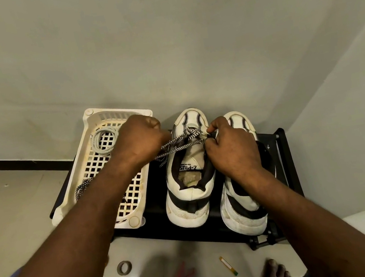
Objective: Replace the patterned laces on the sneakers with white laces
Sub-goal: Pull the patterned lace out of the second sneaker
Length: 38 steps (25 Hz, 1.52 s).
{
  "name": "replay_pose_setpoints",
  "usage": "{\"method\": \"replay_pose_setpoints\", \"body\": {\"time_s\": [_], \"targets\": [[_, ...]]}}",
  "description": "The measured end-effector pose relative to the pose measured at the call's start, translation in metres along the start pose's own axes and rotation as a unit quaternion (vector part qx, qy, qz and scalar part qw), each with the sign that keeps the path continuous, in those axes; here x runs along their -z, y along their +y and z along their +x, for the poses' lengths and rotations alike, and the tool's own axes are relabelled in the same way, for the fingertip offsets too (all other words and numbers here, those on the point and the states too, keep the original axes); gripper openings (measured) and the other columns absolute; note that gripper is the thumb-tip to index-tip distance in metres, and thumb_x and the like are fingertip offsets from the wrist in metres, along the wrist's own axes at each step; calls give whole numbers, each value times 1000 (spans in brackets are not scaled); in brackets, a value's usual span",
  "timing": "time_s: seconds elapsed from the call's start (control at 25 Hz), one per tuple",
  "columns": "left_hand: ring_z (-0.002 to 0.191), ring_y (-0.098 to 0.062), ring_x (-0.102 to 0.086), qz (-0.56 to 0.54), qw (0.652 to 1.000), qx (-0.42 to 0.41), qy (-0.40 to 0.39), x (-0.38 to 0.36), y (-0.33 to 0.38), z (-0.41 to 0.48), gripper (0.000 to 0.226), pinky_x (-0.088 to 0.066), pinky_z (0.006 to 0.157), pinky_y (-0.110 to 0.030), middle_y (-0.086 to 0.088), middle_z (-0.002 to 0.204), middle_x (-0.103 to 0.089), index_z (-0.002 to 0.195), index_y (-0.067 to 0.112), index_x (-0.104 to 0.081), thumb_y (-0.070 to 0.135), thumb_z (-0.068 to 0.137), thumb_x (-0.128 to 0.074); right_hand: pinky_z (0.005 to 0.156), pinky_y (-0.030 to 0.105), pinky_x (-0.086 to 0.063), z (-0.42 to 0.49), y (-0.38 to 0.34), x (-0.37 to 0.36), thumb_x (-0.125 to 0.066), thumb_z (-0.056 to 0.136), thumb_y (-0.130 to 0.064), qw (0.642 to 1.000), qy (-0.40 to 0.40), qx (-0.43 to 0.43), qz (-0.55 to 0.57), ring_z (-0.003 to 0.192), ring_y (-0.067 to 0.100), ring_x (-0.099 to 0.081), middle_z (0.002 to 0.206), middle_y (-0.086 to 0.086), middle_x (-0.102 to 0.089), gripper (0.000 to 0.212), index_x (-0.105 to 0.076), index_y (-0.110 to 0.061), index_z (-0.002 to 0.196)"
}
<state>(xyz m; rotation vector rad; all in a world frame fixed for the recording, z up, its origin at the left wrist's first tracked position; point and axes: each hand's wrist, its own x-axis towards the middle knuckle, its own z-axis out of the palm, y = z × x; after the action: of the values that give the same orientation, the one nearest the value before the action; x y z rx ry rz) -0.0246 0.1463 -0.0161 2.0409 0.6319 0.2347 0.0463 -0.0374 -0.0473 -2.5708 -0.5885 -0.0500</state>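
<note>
A white plastic basket [118,114] with a grid floor sits on the left end of a low black rack [286,164], against the wall. It holds a coiled white lace [104,141] near its far end. A loose black-and-white lace [83,188] lies along its near left side, partly hidden under the left forearm.

Just beside the basket, two white-and-black sneakers stand side by side on the rack, toes toward the wall. The near sneaker [191,193] has its tongue pulled open and a patterned lace [180,147] threaded only through the eyelets nearest the toe. The left hand [142,138] is balled into a fist over the basket's right edge, gripping the strands of that lace and holding them taut. The right hand [229,147], fingers curled, pinches the same lace at the eyelets on the sneaker's right side and covers part of the other sneaker [243,215].

On the floor lie a tape roll [124,267] and a pink clip [185,276].
</note>
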Motion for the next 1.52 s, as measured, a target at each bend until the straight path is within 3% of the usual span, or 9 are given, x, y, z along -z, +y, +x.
{"method": "replay_pose_setpoints", "body": {"time_s": [0.2,0.32,0.6,0.72,0.84,1.04,1.2,1.36,1.52], "targets": [[66,-14,-59,219,961,-93,-143,-8,3,-10,52,-43,63,-30,6,67,-63,75,22,-62,70,71,-80,92,47,-52,0,-2,1,-56,96,-26,1000,-6,-1,-3,66,18,-52,62,-12,-49,22,-58,-24,117],[67,-14,-59,322,924,-160,-134,-7,4,-9,38,-37,59,-28,8,66,-60,74,26,-62,58,81,-79,91,47,-53,1,0,0,-56,97,-28,1000,-5,1,-4,63,15,-51,62,-11,-51,21,-58,-25,117],[74,-15,-62,218,966,-74,-119,4,0,-6,12,-41,61,-27,6,70,-65,71,21,-63,13,79,-68,76,38,-52,3,4,-2,-58,95,-27,999,-4,28,22,70,11,-57,82,-9,-65,29,-57,-28,124],[83,-18,-65,239,963,-70,-107,-9,-7,-6,12,-50,72,-30,6,83,-70,84,26,-69,37,82,-65,80,38,-55,5,5,-3,-57,94,-24,995,-27,92,-16,105,18,-58,124,-1,-58,42,-59,-32,134],[85,-22,-66,289,949,-122,-38,-29,-15,-4,29,-49,71,-32,2,87,-71,94,27,-71,54,86,-64,90,42,-53,7,4,-6,-52,96,-26,989,-50,106,-92,121,22,-52,136,1,-52,40,-62,-31,134],[78,-23,-63,287,949,-132,-2,-38,-22,-1,27,-42,66,-30,0,85,-72,104,27,-74,44,91,-57,80,35,-49,8,10,-13,-65,93,-49,990,-38,114,-68,106,18,-51,117,-4,-52,25,-61,-36,113],[80,-22,-63,278,952,-128,-10,-38,-24,0,32,-42,67,-30,0,94,-74,111,29,-74,43,91,-52,72,30,-42,16,15,-11,-73,92,-32,994,69,5,87,91,19,-58,99,-4,-54,14,-61,-25,88],[93,-26,-67,296,944,-147,-10,-38,-24,0,34,-47,72,-32,-3,104,-74,118,28,-73,40,95,-50,80,34,-44,14,11,-11,-67,90,-22,995,44,75,57,107,23,-56,112,-4,-60,14,-61,-26,102],[93,-25,-67,286,945,-158,-18,-37,-23,-3,36,-56,79,-37,-2,103,-73,121,31,-73,43,96,-48,90,41,-49,14,15,-17,-69,93,-47,992,-1,114,-51,117,24,-51,125,-5,-60,22,-72,-31,107]]}}
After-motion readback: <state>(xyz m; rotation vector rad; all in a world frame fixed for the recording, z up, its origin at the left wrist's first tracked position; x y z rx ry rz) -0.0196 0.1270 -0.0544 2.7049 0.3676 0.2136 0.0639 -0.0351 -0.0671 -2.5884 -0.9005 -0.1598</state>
